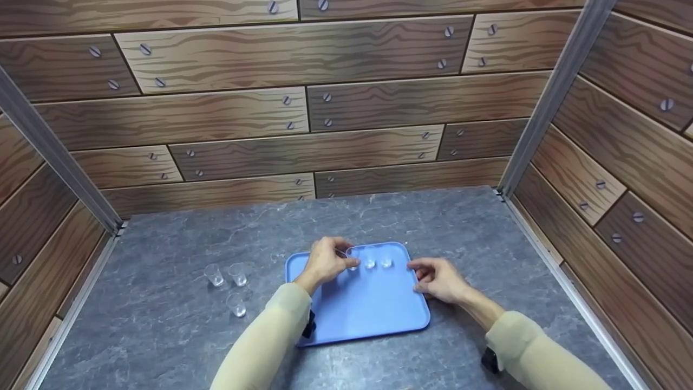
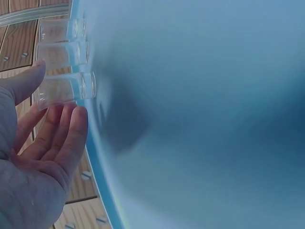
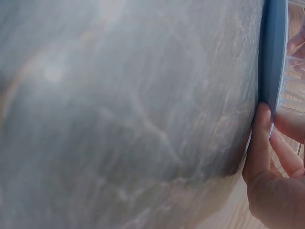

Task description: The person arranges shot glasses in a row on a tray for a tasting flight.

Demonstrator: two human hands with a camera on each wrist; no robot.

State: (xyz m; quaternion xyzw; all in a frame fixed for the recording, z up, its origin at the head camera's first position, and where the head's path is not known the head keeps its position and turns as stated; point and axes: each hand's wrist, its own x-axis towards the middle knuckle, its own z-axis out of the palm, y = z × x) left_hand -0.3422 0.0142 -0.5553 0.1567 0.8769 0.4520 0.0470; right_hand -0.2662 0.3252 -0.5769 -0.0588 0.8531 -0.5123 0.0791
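Observation:
My left hand [image 1: 327,262] reaches over the far part of the blue tray [image 1: 368,306], holding a small clear plastic cup [image 2: 62,88] between thumb and fingers. That cup stands upright at the left end of a row with a middle cup [image 1: 370,264] and a right cup [image 1: 386,262], along the tray's far side. At the tray's right edge, my right hand [image 1: 441,279] grips the rim. In the right wrist view, its thumb and fingers [image 3: 259,143] lie on either side of the tray's edge.
Left of the tray, three more clear cups stand on the grey marbled table [image 1: 178,336]: a left cup [image 1: 215,276], a right cup [image 1: 238,275] and a nearer cup [image 1: 237,306]. Wood-patterned walls [image 1: 243,114] with metal corner posts [image 1: 547,108] enclose the table.

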